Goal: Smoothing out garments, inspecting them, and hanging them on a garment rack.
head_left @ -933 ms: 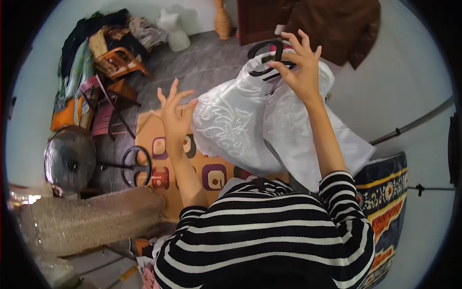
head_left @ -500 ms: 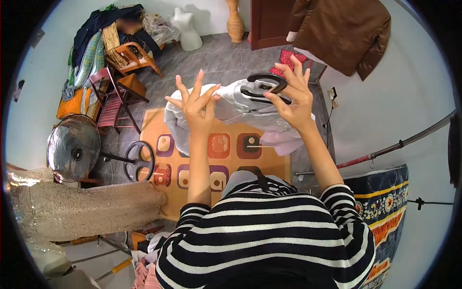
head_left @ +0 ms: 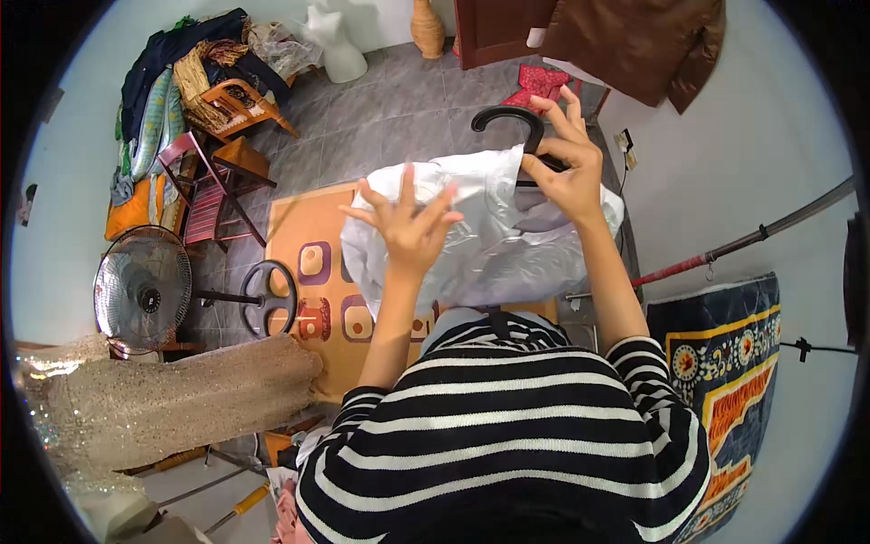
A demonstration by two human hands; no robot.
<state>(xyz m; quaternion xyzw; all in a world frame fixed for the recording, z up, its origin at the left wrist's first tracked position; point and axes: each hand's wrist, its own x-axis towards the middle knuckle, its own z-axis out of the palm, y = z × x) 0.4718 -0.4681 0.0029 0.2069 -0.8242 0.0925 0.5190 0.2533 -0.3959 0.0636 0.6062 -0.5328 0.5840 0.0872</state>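
My right hand point(head_left: 571, 177) pinches a black clothes hanger point(head_left: 536, 130) just below its curved hook, with thumb and fingers closed and the other fingertips raised. From it hangs a whitish, shiny see-through plastic garment cover point(head_left: 480, 267), with a pale lilac-grey garment point(head_left: 551, 218) showing at its opening near the hanger's neck. My left hand point(head_left: 412, 240), slightly blurred, is spread wide in front of the cover's left part. Nothing shows in its fingers; whether it touches the plastic I cannot tell. The hanger's shoulders are mostly hidden under the cover.
An orange patterned mat point(head_left: 313, 213) lies on grey tiles. At left are a standing fan point(head_left: 145, 290), a folding chair point(head_left: 213, 195) and a glittery beige dress point(head_left: 208, 390). A mannequin torso point(head_left: 337, 45) stands far back. A brown jacket point(head_left: 634, 45) and a rail point(head_left: 725, 249) are at right.
The hanger's hook has turned more upright, and the cover has shifted right and nearer, spread broader. My left hand has moved right and nearer, its fingers still apart. The right hand keeps its hold.
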